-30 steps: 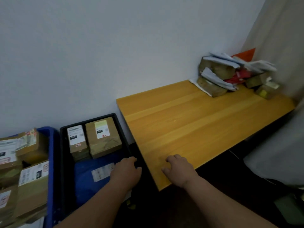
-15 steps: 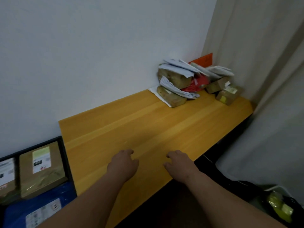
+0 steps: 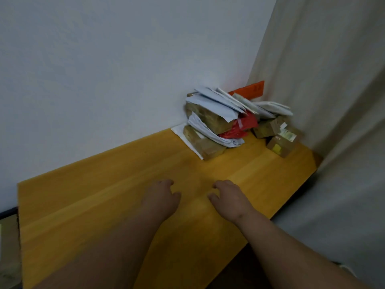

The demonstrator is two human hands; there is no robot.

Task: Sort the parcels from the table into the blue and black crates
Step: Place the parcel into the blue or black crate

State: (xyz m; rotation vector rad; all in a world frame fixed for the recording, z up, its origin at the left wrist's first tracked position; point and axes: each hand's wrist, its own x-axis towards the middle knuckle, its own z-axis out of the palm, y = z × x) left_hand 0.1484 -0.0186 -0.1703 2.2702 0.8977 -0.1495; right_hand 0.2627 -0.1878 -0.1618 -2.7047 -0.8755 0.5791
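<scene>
Both hands hover over the wooden table (image 3: 104, 195) at lower centre of the frame, the left hand (image 3: 161, 198) and right hand (image 3: 230, 198) with fingers loosely curled, holding nothing. The heap of parcels (image 3: 229, 119) lies at upper right, against the wall (image 3: 104, 69) beside the curtain (image 3: 333, 80), well apart from the hands.

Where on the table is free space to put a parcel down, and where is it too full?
Bare wood on the table runs from the left edge to the left hand and right hand, and between the hands and the parcel pile. The far right corner, against wall and curtain, is crowded.
</scene>
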